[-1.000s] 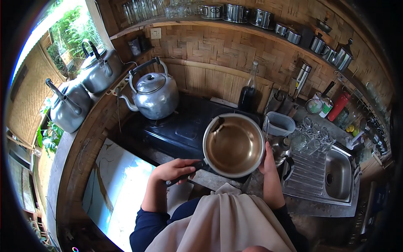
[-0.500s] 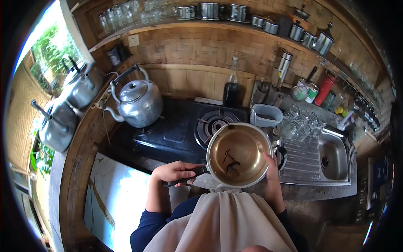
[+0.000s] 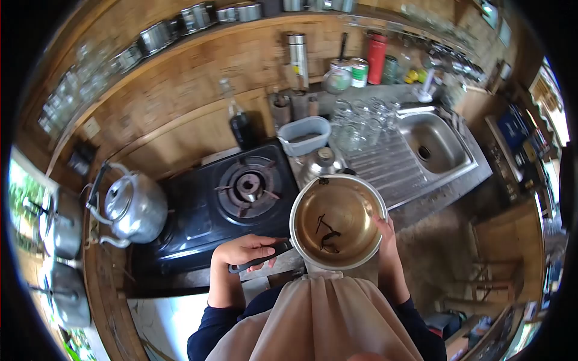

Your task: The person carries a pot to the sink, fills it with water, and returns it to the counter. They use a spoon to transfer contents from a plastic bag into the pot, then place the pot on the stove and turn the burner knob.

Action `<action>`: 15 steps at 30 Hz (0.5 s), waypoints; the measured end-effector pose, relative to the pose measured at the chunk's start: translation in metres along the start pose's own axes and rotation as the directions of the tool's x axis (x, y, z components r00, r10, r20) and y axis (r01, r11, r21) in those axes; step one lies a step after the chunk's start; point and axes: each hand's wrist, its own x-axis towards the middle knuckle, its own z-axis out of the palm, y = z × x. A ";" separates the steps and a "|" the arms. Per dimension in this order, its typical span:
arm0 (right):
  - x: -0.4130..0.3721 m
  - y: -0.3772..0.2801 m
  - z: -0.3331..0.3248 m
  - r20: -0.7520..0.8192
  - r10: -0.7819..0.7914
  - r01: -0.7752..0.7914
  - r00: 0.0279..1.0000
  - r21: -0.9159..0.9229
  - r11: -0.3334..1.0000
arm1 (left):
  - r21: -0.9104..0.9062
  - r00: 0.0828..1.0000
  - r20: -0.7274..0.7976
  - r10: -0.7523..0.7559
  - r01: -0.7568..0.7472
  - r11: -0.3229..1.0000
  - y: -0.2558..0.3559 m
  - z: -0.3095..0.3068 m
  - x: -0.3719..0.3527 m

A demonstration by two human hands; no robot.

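Observation:
A round saucepan (image 3: 337,195) with a brownish inside is held in front of my body. Some dark, twig-like strips (image 3: 327,233) lie on its bottom, left of the middle. My left hand (image 3: 250,251) is wrapped round the saucepan's black handle (image 3: 259,260). On the far side, my right hand (image 3: 386,231) grips the rim, with a finger over the inner wall and the rest hidden behind the pan. Beyond the pan stands a metal pot with a knob lid (image 3: 325,159), partly covered by the rim.
A black gas stove (image 3: 192,210) carries a large kettle (image 3: 135,207) at its left end. Behind it stands a dark bottle (image 3: 239,123). To the right are a plastic tub (image 3: 304,137), upturned glasses (image 3: 358,123) and a steel sink (image 3: 433,141).
My view has turned to the right, so the stove and kettle sit further left and the sink nearer the middle. Both hands keep their hold on the saucepan.

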 end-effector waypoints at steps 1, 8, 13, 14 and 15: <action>-0.006 -0.001 -0.007 -0.008 -0.039 0.038 0.999 -0.050 0.998 | 0.014 0.999 0.031 -0.004 0.004 1.000 -0.001 -0.001 0.009; -0.055 -0.009 -0.060 -0.184 -0.116 0.115 0.976 -0.017 0.993 | 0.070 0.973 0.211 -0.088 0.075 0.995 0.019 0.025 0.068; -0.084 -0.023 -0.107 -0.263 -0.149 0.155 0.953 0.003 0.988 | 0.093 0.949 0.285 -0.137 0.114 0.989 0.037 0.062 0.109; -0.089 -0.029 -0.117 -0.266 -0.149 0.158 0.952 0.014 0.987 | 0.083 0.946 0.293 -0.139 0.120 0.989 0.038 0.070 0.118; -0.094 -0.034 -0.128 -0.269 -0.148 0.161 0.952 0.025 0.987 | 0.095 0.943 0.300 -0.142 0.119 0.988 0.039 0.079 0.127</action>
